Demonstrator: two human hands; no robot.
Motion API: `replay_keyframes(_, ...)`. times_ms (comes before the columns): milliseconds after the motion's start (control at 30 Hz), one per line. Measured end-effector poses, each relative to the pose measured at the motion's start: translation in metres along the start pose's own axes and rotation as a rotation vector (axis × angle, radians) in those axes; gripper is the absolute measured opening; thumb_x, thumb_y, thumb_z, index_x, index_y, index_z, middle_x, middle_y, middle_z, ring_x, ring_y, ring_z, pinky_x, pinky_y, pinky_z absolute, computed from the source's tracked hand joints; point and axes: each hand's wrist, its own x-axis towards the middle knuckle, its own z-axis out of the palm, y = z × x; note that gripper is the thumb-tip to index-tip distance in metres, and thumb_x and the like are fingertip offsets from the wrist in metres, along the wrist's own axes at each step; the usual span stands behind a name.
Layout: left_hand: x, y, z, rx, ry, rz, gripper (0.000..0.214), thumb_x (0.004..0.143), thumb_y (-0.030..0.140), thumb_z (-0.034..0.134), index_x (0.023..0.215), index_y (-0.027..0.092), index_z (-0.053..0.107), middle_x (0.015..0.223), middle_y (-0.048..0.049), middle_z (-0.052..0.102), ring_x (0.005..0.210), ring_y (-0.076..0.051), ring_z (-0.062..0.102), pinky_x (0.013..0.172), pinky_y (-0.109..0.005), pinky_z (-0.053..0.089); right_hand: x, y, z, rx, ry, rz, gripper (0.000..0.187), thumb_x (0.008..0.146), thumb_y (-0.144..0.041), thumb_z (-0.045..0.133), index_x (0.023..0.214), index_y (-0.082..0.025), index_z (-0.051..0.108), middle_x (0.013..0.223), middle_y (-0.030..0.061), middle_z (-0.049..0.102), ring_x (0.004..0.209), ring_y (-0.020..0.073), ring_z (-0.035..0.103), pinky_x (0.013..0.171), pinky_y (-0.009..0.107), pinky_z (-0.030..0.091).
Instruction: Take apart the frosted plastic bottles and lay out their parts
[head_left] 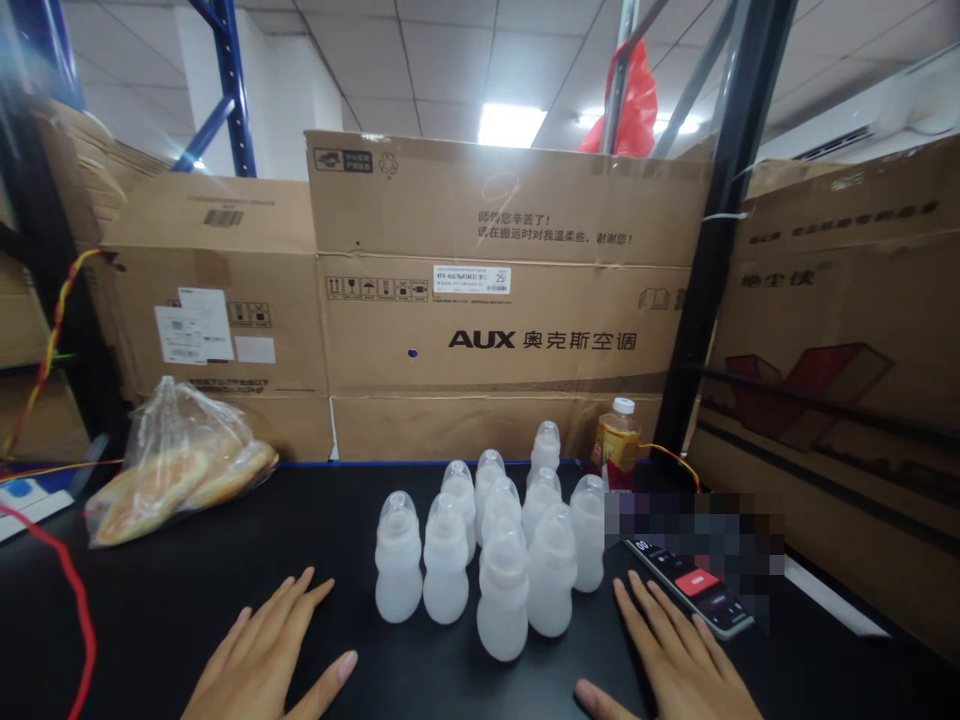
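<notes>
My left hand [266, 655]: fingers spread, flat on the black table [150, 610], lower left, holding nothing.
My right hand [675, 655]: fingers spread, lower right, fingertips just beside the phone [694, 588].
Baby bottles [495, 545]: upright cluster at centre, between my hands, untouched.
Plastic bag [176, 465]: left, perhaps bread inside.

We count ten frosted white baby bottles [502, 600] clustered at lower centre, one amber drink bottle [616, 442] just behind them, one phone [694, 587] at lower right, one bag of flatbreads [176, 470] at middle left, and two hands along the bottom edge, our left hand [262, 655] and right hand [675, 660].
</notes>
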Motion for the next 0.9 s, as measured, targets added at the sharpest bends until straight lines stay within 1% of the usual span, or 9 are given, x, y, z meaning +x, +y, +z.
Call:
replay_keyframes(67,-0.001,-0.002,0.002,-0.006,0.021,-0.003,0.076,0.1,0.066,0.05,0.161,0.021,0.059,0.172,-0.0137,0.048,0.162,-0.04,0.041,0.132,-0.071,0.028,0.0,-0.004,-0.006,-0.027,-0.033,0.009,0.109,0.09,-0.082,0.056,0.166,-0.004,0.041,0.173,0.0173,0.028,0.163,0.0453,0.029,0.133,0.068,0.026)
replay_keyframes(100,-0.001,-0.002,0.003,-0.004,0.028,-0.016,0.077,0.099,0.067,0.049,0.16,0.021,0.059,0.172,-0.0138,0.048,0.162,-0.04,0.041,0.133,-0.071,0.028,0.0,-0.004,-0.007,-0.028,-0.037,0.005,0.109,0.09,-0.082,0.056,0.166,-0.004,0.041,0.173,0.0179,0.028,0.163,0.0452,0.028,0.133,0.068,0.025)
replay_keyframes(233,-0.003,0.001,0.003,0.007,0.007,-0.041,0.081,0.1,0.07,0.045,0.162,0.02,0.056,0.174,-0.0125,0.046,0.164,-0.037,0.039,0.136,-0.067,0.023,0.0,-0.003,-0.008,0.012,-0.016,-0.01,0.108,0.089,-0.082,0.06,0.163,-0.004,0.047,0.171,0.0202,0.034,0.162,0.0472,0.031,0.132,0.068,0.026)
replay_keyframes(300,-0.005,0.005,0.0,-0.007,0.003,-0.053,0.083,0.1,0.073,0.043,0.164,0.021,0.055,0.175,-0.0114,0.044,0.165,-0.036,0.037,0.136,-0.066,0.021,0.0,-0.004,-0.009,0.016,-0.021,-0.008,0.109,0.089,-0.082,0.059,0.164,-0.004,0.046,0.172,0.021,0.033,0.162,0.047,0.031,0.132,0.069,0.027)
replay_keyframes(400,-0.007,0.013,-0.007,-0.029,0.003,-0.08,0.087,0.099,0.076,0.039,0.165,0.022,0.053,0.176,-0.0101,0.043,0.167,-0.034,0.034,0.137,-0.065,0.019,-0.002,-0.008,-0.012,-0.017,-0.054,0.001,0.11,0.092,-0.084,0.053,0.167,-0.005,0.039,0.174,0.0203,0.027,0.164,0.0436,0.026,0.134,0.065,0.024)
replay_keyframes(500,-0.006,0.021,-0.015,-0.034,-0.011,-0.106,0.091,0.096,0.078,0.037,0.164,0.02,0.055,0.175,-0.0102,0.045,0.166,-0.035,0.036,0.137,-0.063,0.019,-0.003,-0.01,-0.015,-0.042,-0.085,0.012,0.109,0.093,-0.084,0.051,0.168,-0.006,0.035,0.176,0.0183,0.023,0.166,0.0409,0.021,0.136,0.062,0.021)
replay_keyframes(600,-0.004,0.024,-0.018,-0.028,-0.004,-0.112,0.092,0.094,0.079,0.038,0.162,0.02,0.058,0.173,-0.0107,0.048,0.165,-0.036,0.039,0.136,-0.064,0.022,-0.002,-0.009,-0.014,-0.048,-0.094,0.02,0.106,0.094,-0.082,0.049,0.169,-0.008,0.035,0.177,0.0172,0.023,0.166,0.0405,0.021,0.136,0.061,0.022)
replay_keyframes(700,-0.004,0.024,-0.018,-0.015,0.018,-0.099,0.091,0.093,0.077,0.041,0.16,0.019,0.06,0.172,-0.0119,0.05,0.163,-0.038,0.043,0.135,-0.065,0.025,0.0,-0.008,-0.011,-0.05,-0.07,0.021,0.105,0.095,-0.082,0.048,0.168,-0.008,0.037,0.177,0.0171,0.024,0.167,0.0406,0.021,0.136,0.061,0.022)
replay_keyframes(900,-0.004,0.023,-0.018,-0.036,0.005,-0.109,0.093,0.093,0.078,0.038,0.161,0.019,0.059,0.173,-0.0109,0.048,0.164,-0.037,0.041,0.136,-0.064,0.022,-0.002,-0.01,-0.012,-0.029,-0.058,0.025,0.103,0.095,-0.082,0.05,0.168,-0.009,0.038,0.177,0.0168,0.028,0.166,0.0403,0.023,0.136,0.06,0.024)
